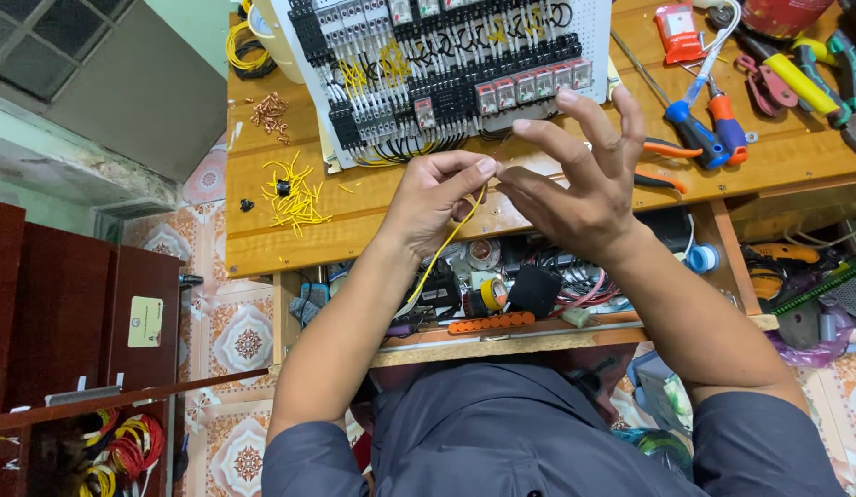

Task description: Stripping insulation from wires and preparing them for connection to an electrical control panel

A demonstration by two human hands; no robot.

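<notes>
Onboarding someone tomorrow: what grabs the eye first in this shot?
Centre frame, the left hand and right hand pinch a thin yellow wire between them. Behind them on the wooden bench lies a white wiring panel; pliers lie at right.

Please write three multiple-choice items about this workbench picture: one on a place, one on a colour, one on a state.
1. Where does the pile of cut wire bits lie?
A. left of the hands
B. on the floor
C. on the panel

2. What colour is the wire?
A. blue
B. yellow
C. green

3. How is the wire held?
A. lying free
B. by the right hand only
C. pinched by the left hand, its end at the right fingertips

Answers: 1 A, it lies on the bench; 2 B, plainly yellow; 3 C, both hands meet there.
</notes>
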